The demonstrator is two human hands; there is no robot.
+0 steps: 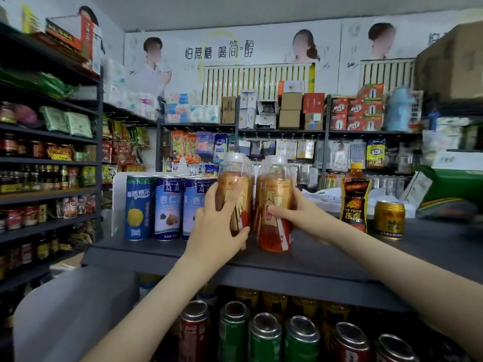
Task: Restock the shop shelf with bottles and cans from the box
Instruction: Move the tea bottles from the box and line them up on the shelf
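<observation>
shop interior, head view: dark grey metal shelf [326, 259] with packed racks behind it. two clear plastic bottles of amber drink, gold-and-red labels, smooth and cylindrical, stand upright side by side near the shelf's front edge. left hand [219, 226] wraps the left bottle [235, 178], fingers curled across the label. right hand [292, 210] grips the right bottle [274, 231], thumb in front, fingers hidden behind. tall blue printed cans [139, 207] stand just left, and a short gold can [389, 220] stands well apart on the right. judgement: free depth lies behind the bottles, away from both hands. box not in view.
</observation>
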